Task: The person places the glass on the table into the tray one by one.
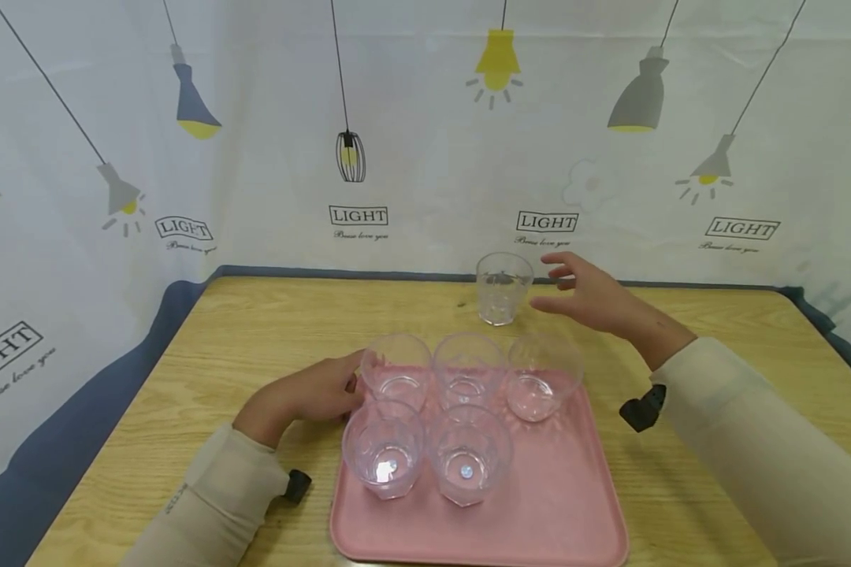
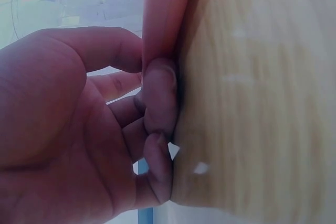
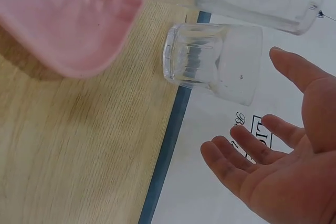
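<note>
A pink tray [image 1: 539, 504] lies on the wooden table, bearing several clear plastic cups [image 1: 466, 457] that stand upright in two rows. My left hand [image 1: 319, 390] grips the tray's left edge near its far corner; in the left wrist view, its curled fingers [image 2: 160, 95] meet the underside of the rim while the thumb touches the side. Beyond the tray, one more clear cup [image 1: 503, 291] stands upright near the table's back edge. Just right of that cup is my right hand [image 1: 589, 295], fingers apart and holding nothing. The right wrist view shows a gap between this hand and the cup [image 3: 212, 61].
The wooden table [image 1: 255, 315] ends at a white backdrop [image 1: 425, 118] printed with lamps and the word LIGHT. Dark blue trim [image 3: 170, 140] runs along the backdrop's foot. Small black devices [image 1: 641, 408] sit at both sleeve cuffs.
</note>
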{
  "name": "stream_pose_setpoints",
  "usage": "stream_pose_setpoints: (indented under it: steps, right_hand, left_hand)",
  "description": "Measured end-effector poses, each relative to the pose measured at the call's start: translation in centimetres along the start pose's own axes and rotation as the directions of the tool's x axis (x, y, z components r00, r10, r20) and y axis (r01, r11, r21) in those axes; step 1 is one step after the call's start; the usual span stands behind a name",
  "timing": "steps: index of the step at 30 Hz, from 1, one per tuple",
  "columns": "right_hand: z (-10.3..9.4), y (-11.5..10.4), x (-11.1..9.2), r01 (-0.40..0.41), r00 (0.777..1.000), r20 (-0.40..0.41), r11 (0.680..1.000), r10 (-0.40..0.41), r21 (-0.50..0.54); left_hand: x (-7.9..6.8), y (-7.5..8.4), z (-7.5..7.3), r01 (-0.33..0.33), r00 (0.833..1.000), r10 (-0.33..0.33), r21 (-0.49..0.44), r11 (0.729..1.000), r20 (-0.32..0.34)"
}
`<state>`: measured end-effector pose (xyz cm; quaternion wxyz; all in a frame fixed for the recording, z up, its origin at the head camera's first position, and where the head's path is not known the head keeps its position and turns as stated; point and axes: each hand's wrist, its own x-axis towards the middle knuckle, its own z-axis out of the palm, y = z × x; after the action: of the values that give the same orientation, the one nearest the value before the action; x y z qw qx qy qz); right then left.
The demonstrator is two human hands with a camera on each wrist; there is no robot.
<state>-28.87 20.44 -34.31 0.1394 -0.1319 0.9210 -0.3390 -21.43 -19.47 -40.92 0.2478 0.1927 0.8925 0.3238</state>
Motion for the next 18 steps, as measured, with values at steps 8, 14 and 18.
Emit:
stream_pose_setpoints:
  steps: [8,14,18]
  right_hand:
    - [0.3,-0.4,1.4,-0.010,1.000,0.024,1.000,0.010,-0.018]
    - [0.3,-1.1,1.8,-0.009,0.999,0.043,1.000,0.010,-0.023]
    - [0.6,-1.5,2.2,-0.013,0.998,0.064,0.999,0.015,-0.031]
  left_hand:
    - [0.0,0.0,0.1,-0.010,1.000,0.010,0.005,1.000,0.002]
    - [0.0,0.0,0.0,-0.021,1.000,0.021,0.026,0.999,-0.004]
    - [0.0,-0.1,-0.1,-0.018,1.000,0.018,0.027,0.999,-0.003]
